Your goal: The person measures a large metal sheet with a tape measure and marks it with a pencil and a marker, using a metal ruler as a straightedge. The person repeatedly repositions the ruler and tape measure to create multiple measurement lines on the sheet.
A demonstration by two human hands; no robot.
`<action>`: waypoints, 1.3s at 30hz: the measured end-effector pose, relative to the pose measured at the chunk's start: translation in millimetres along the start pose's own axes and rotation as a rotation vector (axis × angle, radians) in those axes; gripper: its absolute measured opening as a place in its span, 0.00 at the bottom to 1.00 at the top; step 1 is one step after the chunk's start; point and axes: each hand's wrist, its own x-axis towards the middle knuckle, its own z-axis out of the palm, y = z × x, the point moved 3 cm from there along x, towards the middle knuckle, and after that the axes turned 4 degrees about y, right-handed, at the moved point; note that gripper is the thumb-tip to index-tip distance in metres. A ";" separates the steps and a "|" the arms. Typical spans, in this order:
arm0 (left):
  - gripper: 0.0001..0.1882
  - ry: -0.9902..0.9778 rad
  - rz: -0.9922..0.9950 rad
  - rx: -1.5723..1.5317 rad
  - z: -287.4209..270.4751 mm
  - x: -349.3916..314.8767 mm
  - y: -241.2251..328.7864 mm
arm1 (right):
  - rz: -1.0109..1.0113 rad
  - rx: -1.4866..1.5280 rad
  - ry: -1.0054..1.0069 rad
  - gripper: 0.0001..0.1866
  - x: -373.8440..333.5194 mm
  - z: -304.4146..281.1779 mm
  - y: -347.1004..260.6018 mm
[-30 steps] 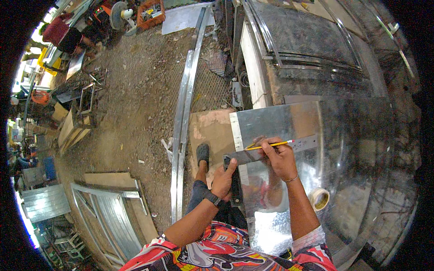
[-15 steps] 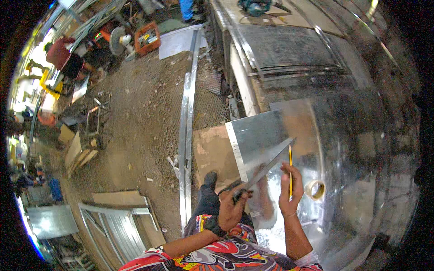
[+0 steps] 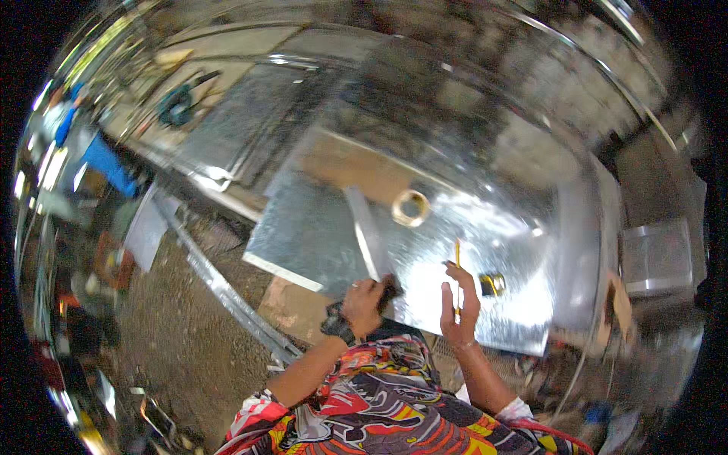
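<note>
My left hand [image 3: 364,307] is closed around the dark handle of a long, flat metal tool that looks like a handsaw. The blade [image 3: 362,231], smeared by motion, points away from me over a shiny metal sheet [image 3: 311,227]. In my right hand [image 3: 462,307], a yellow pencil [image 3: 458,254] stands tip up between thumb and fingers. That hand is just above the bright, reflecting part of the sheet. A roll of tape [image 3: 410,208] lies beyond both hands. Right of the pencil rests a black and yellow tape measure [image 3: 492,285].
A brown board [image 3: 292,307] shows beneath the sheet's near left edge. Long metal strips [image 3: 227,288] run along the dirt floor at left. On the worktop farther left is a teal power tool [image 3: 176,105]. A grey metal box-like piece [image 3: 656,258] stands at far right.
My view has swung to the right, bringing the tape measure into sight. The blade now points more straight ahead. Both hands keep hold of the same things.
</note>
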 end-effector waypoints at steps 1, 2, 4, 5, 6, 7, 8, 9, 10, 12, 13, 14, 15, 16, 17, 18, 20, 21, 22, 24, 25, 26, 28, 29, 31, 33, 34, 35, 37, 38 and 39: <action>0.34 -0.065 0.091 0.040 -0.8 5.6 1.8 | 0.002 -0.021 0.038 0.12 -11.2 -12.8 2.1; 0.34 -0.116 0.156 0.088 9.2 7.1 -3.1 | 0.040 -0.035 0.056 0.13 -24.0 -24.6 8.4; 0.34 -0.206 0.243 0.176 25.9 31.2 -6.8 | 0.073 -0.099 0.085 0.14 -49.3 -46.5 19.8; 0.34 -0.248 0.245 0.213 28.1 38.2 -4.4 | 0.089 -0.108 0.104 0.14 -56.6 -53.9 21.2; 0.34 -0.277 0.232 0.253 25.7 40.9 -6.2 | 0.097 -0.111 0.114 0.15 -62.4 -57.6 18.1; 0.35 -0.305 0.267 0.320 40.2 44.6 -14.7 | 0.103 -0.116 0.129 0.15 -68.4 -63.8 16.7; 0.36 -0.316 0.261 0.408 54.5 46.6 -42.5 | 0.048 -0.136 0.122 0.15 -65.8 -58.5 6.4; 0.37 -0.358 0.294 0.465 50.3 57.5 -19.5 | 0.038 -0.149 0.166 0.15 -67.0 -63.5 14.4; 0.37 -0.454 0.340 0.481 44.4 57.8 4.5 | 0.023 -0.166 0.218 0.14 -67.9 -71.5 22.6; 0.38 -0.415 0.266 0.338 63.3 66.6 -16.5 | -0.015 -0.115 0.248 0.14 -60.3 -62.5 52.0; 0.35 -0.443 0.186 0.290 67.3 78.7 0.5 | 0.036 -0.124 0.237 0.14 -56.1 -66.3 59.8; 0.33 -0.318 0.225 0.232 86.6 76.9 -14.9 | 0.065 -0.098 0.206 0.13 -47.5 -60.4 60.4; 0.30 -0.189 0.260 0.181 102.7 73.3 -35.4 | 0.041 -0.029 0.150 0.13 -44.9 -51.6 47.0; 0.28 -0.112 0.230 0.143 109.9 72.0 -25.7 | 0.032 0.007 0.105 0.13 -44.2 -48.8 40.4; 0.29 -0.208 0.243 0.192 103.0 81.2 -1.2 | 0.026 -0.057 -0.013 0.13 -31.4 -54.3 49.1; 0.26 0.025 0.213 0.195 95.5 72.4 14.4 | -0.005 -0.095 -0.102 0.13 -31.0 -56.2 56.0; 0.24 0.176 -0.028 -0.145 80.7 50.5 42.0 | -0.183 -0.120 -0.201 0.13 -37.1 -56.9 67.1; 0.24 0.102 -0.239 -0.495 68.9 38.6 53.4 | -0.274 -0.122 -0.250 0.14 -40.2 -56.3 72.6; 0.25 0.033 -0.435 -0.846 56.2 29.3 69.7 | -0.107 -0.016 -0.369 0.16 -48.8 -50.2 80.1; 0.26 -0.039 -0.914 -1.402 1.0 -0.3 121.6 | 0.165 0.069 -0.654 0.23 -54.0 -32.8 80.2; 0.25 -0.060 -0.986 -1.565 -9.4 -15.5 125.7 | 0.210 0.117 -0.819 0.27 -48.4 -22.4 61.9; 0.25 -0.075 -1.068 -1.718 -20.2 -31.6 130.7 | 0.257 0.156 -0.983 0.32 -44.0 -13.1 42.8; 0.22 0.110 -0.845 -1.885 54.4 -71.9 80.2 | -0.040 0.087 -1.167 0.36 -48.8 0.0 48.4; 0.21 0.310 -0.857 -1.594 33.7 -73.8 89.4 | -0.176 0.054 -1.213 0.37 -48.2 4.4 56.5; 0.20 0.614 -0.739 -1.008 11.7 -104.1 72.0 | -0.437 0.038 -1.134 0.34 -47.9 15.8 101.1; 0.20 0.809 -0.779 -1.149 -15.1 -138.6 55.4 | -0.480 0.073 -0.915 0.29 -0.8 24.8 130.4; 0.20 0.862 -0.916 -1.595 -37.7 -145.1 62.8 | -0.507 -0.005 -0.784 0.27 27.5 24.4 158.5; 0.19 0.949 -0.936 -1.491 -49.4 -156.6 60.3 | -0.634 -0.351 -0.553 0.27 54.7 27.4 209.7; 0.16 1.044 -1.027 -1.284 -56.5 -186.9 59.2 | -0.476 -0.387 -0.519 0.27 87.2 28.5 232.8; 0.14 1.030 -1.081 -1.190 -56.1 -198.9 60.9 | -0.460 -0.476 -0.681 0.25 94.4 30.0 246.8; 0.13 1.007 -1.148 -1.094 -55.0 -215.3 64.0 | -0.436 -0.568 -0.854 0.22 90.6 29.3 261.6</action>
